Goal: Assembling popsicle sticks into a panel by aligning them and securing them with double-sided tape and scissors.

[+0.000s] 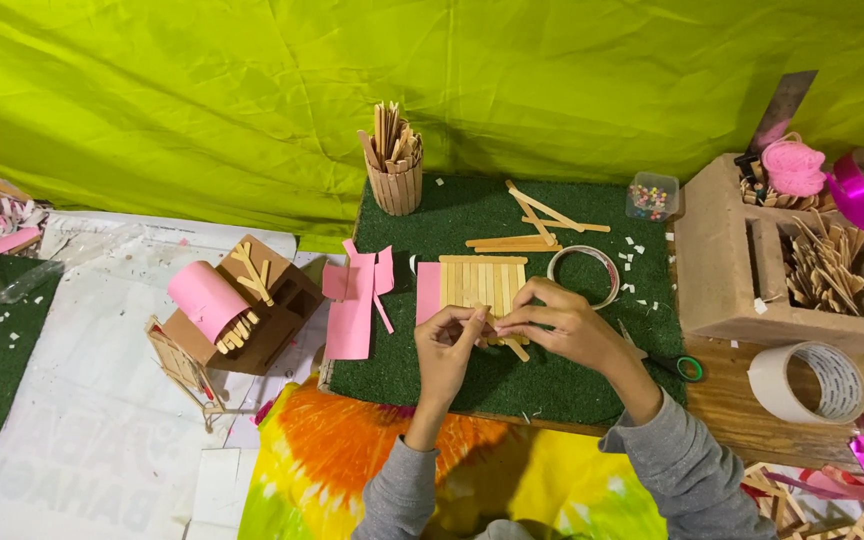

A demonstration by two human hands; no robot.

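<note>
A green turf mat bears a stick panel, pink paper and tape ring.

Home craft corner, makeshift setup.
We see a lime-green cloth backdrop across the top, a green turf mat at centre with loose craft sticks, a stick-built cup full of more sticks, tape rolls at right, a cardboard organiser at upper right, pink paper scraps, and a small cardboard model at left.

A stick-filled cup stood far; a tape roll lay right; a cardboard model sat left.
</note>
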